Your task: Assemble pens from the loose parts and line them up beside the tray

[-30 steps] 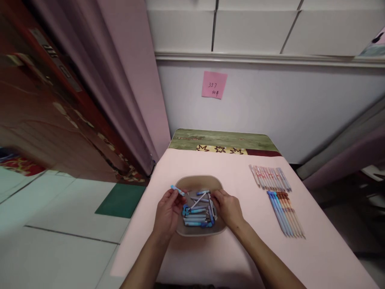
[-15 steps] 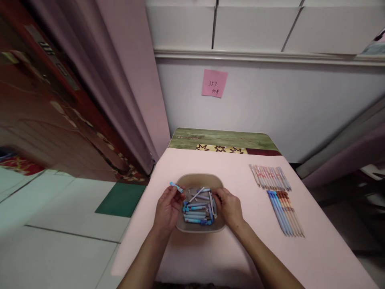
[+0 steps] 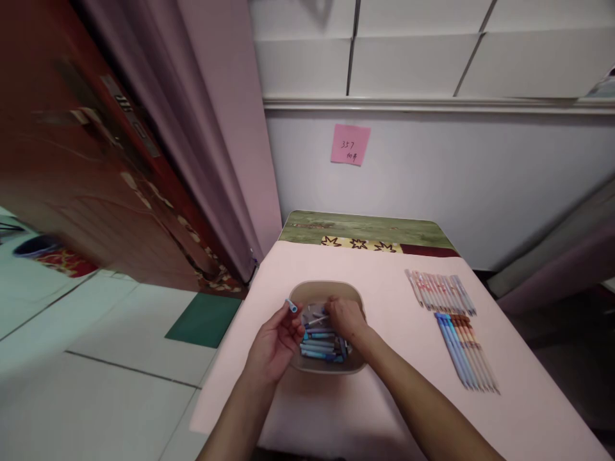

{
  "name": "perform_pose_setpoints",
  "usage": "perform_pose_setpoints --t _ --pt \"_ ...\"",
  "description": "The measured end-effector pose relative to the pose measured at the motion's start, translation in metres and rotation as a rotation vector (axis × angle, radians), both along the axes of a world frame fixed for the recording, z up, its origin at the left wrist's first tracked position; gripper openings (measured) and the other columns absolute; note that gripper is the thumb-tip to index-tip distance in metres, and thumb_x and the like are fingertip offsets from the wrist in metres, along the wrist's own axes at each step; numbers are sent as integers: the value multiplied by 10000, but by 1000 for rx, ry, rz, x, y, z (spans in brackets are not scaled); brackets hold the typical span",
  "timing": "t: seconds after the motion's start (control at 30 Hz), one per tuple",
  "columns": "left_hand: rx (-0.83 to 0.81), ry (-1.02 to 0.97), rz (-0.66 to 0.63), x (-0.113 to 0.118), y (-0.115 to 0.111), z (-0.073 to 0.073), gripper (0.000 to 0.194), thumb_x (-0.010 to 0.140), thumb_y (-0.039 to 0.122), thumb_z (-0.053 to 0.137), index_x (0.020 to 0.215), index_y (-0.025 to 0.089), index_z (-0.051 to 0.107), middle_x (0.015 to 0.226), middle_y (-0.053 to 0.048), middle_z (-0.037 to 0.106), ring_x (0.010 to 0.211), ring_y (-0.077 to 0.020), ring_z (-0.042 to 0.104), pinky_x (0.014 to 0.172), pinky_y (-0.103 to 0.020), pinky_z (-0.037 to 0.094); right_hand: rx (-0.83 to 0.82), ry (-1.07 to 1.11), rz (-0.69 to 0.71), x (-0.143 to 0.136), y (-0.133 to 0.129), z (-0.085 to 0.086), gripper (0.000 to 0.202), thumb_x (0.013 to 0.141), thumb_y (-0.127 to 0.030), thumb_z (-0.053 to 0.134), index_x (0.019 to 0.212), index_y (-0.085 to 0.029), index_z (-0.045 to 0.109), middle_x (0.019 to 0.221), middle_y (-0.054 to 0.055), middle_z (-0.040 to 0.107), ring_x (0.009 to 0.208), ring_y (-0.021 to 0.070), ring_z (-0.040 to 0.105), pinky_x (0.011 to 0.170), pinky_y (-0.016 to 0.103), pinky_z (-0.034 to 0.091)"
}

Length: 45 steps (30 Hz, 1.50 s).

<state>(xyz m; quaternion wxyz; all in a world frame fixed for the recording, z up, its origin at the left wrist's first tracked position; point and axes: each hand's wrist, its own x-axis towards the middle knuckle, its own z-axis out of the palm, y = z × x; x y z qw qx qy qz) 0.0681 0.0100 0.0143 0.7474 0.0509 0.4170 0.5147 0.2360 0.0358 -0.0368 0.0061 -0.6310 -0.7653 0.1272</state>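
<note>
My left hand [image 3: 275,342] is closed around a short blue pen barrel [image 3: 291,306], its open end tilted toward me, at the left rim of a beige plastic box [image 3: 300,291]. Inside that box lie several loose pen parts [image 3: 317,349], blue, grey and white, some with blue bow-like tops. Over the box's right side, my right hand [image 3: 348,319] reaches down with its fingers bent together among the parts. Its fingertips are partly hidden, and I cannot make out what they pinch.
The box stands on a table with a pink cover [image 3: 384,410]. To the right lie a row of pale pens [image 3: 439,291] and, nearer me, a row of blue and brown-topped pens [image 3: 466,352]. A pink note [image 3: 350,145] is stuck on the wall behind. A wooden door [image 3: 96,192] stands left.
My right hand has moved from the box's right rim inward over the pen parts. My left hand still holds the blue barrel, now turned with its open end toward me. The view has shifted slightly.
</note>
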Motion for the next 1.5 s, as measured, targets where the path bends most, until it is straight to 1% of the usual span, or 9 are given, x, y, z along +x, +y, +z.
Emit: perform_pose_setpoints --t 0.17,0.33,0.5,0.6,0.67,0.8,0.93,1.23,1.5 --pt "-27 1 -8 -1 -2 1 74 839 94 570 857 97 642 783 -73 701 487 -78 566 473 -215 522 21 24 -15 4 -2 -1 265 865 -94 448 890 -153 705 964 140 704 846 237 680 708 291 465" --pt "2 -4 36 -16 7 2 126 877 108 518 872 65 637 742 -76 673 532 -77 593 439 -147 487 71 122 -125 23 -13 8 195 851 -147 467 887 -168 657 838 102 713 803 207 669 694 271 454" --pt "-70 -116 10 -7 4 -2 165 901 91 463 822 64 605 778 -102 658 556 -68 588 446 -120 479 21 943 -308 26 -30 11 150 824 -239 476 936 -187 561 673 -17 650 556 134 631 507 205 441" --pt "-106 -173 -47 1 1 -2 164 900 88 459 797 80 585 763 -99 643 544 -76 575 420 -134 465 -21 1117 -313 22 -36 15 229 821 -273 478 1024 -190 543 720 -21 652 498 120 603 443 198 406" --pt "-99 -188 -37 -1 2 -1 161 903 87 451 808 76 582 762 -97 636 541 -73 568 413 -130 456 -18 978 -269 23 -37 19 210 822 -252 479 993 -195 586 711 -19 660 508 115 591 476 200 399" --pt "-47 -206 27 -17 10 1 175 921 108 429 846 65 581 775 -89 628 543 -61 559 418 -119 450 47 412 -232 26 -31 23 128 823 -265 543 828 -200 653 701 11 677 656 146 618 592 222 387" --pt "-44 -176 30 -27 11 0 172 921 132 445 850 62 584 763 -76 625 532 -60 552 416 -126 453 -15 37 -204 21 -17 17 174 858 -321 539 912 -228 677 855 54 717 820 189 653 664 248 411" --pt "-16 -109 46 -24 15 -7 167 905 110 467 787 96 584 713 -55 609 544 -75 555 428 -144 451 -15 -37 -160 0 -3 8 294 936 -267 405 1026 -190 675 981 121 710 895 218 662 741 285 463" --pt "-34 -104 33 -23 13 -8 170 901 112 472 786 88 595 722 -63 612 550 -77 547 424 -147 440 -88 -40 -56 -25 -3 -6 298 880 -138 429 943 -118 720 944 187 713 897 256 674 749 310 480"
